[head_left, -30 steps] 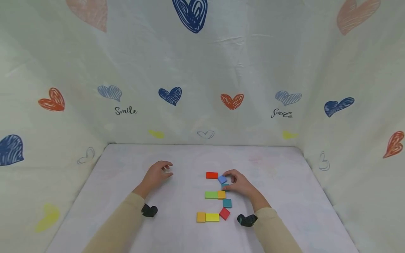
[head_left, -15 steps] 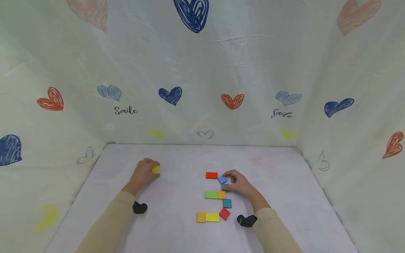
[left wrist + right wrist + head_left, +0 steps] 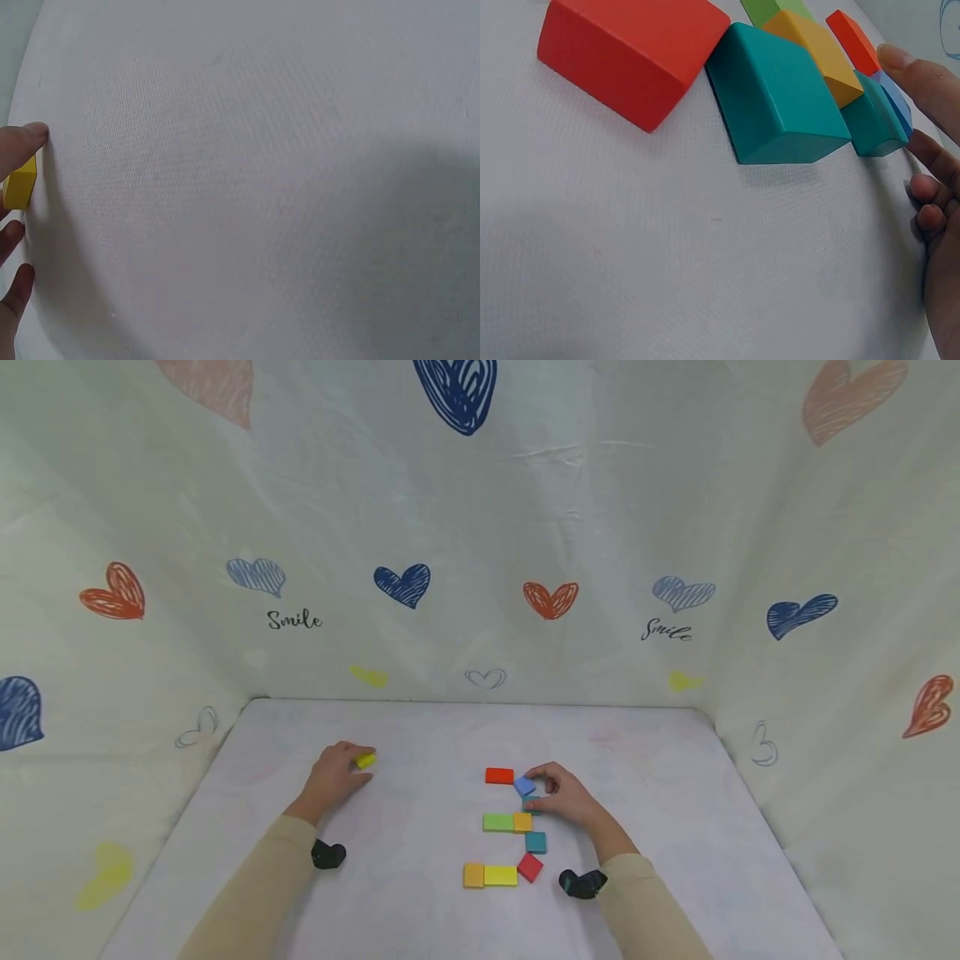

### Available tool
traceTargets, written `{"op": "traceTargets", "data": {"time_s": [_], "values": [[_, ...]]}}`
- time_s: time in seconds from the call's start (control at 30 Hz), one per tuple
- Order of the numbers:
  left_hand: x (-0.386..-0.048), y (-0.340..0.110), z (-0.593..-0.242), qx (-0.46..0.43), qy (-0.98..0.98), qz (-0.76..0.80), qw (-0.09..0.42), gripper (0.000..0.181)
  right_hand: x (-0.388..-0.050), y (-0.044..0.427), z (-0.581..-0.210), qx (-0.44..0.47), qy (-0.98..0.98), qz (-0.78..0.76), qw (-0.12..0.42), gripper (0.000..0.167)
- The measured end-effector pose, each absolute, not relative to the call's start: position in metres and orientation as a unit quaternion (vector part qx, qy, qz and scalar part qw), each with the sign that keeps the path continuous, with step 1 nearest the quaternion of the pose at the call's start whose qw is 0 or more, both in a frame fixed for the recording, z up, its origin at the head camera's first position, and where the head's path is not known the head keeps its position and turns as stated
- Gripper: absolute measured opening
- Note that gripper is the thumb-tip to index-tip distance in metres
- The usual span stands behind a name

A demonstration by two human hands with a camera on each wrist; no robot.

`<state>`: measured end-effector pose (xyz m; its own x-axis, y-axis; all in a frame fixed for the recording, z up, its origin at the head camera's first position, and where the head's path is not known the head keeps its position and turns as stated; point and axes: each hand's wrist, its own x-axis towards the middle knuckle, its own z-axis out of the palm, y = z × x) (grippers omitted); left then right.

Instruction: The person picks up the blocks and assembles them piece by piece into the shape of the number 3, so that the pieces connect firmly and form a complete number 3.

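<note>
At the left of the table my left hand (image 3: 330, 781) grips a yellow block (image 3: 365, 761) between thumb and fingers. The same yellow block (image 3: 20, 184) shows at the edge of the left wrist view, partly covered by the thumb. On the right, my right hand (image 3: 572, 797) curls its thumb and index finger round a small blue block (image 3: 524, 786). Its thumb lies over the edge of a teal block (image 3: 530, 806) just below, partly hidden. In the right wrist view the blue block (image 3: 894, 97) sits between thumb and index finger.
An orange-red block (image 3: 499, 776) touches the blue one. Below are a green block (image 3: 498, 822), an orange block (image 3: 522, 822), a second teal block (image 3: 536, 842), a red block (image 3: 530, 867), a long yellow block (image 3: 501, 876) and another orange block (image 3: 473, 875). Heart-printed cloth (image 3: 480, 527) surrounds the table.
My left hand has moved left, and its fingers are now around the yellow block, which was out of sight a second ago. My right hand and the row of blocks stay put.
</note>
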<state>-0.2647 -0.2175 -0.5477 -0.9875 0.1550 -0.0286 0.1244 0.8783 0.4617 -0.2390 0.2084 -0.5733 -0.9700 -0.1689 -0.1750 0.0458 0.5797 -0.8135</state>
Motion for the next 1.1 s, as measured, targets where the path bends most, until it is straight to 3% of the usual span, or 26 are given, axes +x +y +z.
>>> {"op": "traceTargets", "data": {"time_s": [0.73, 1.1], "values": [[-0.264, -0.217, -0.552, 0.077, 0.965, 0.248, 0.025, 0.038, -0.24, 0.208, -0.573, -0.037, 0.874, -0.47, 0.119, 0.048], [-0.266, -0.195, -0.546, 0.104, 0.959, 0.263, 0.017, 0.037, -0.241, 0.209, -0.576, -0.035, 0.872, -0.473, 0.121, 0.049]]}}
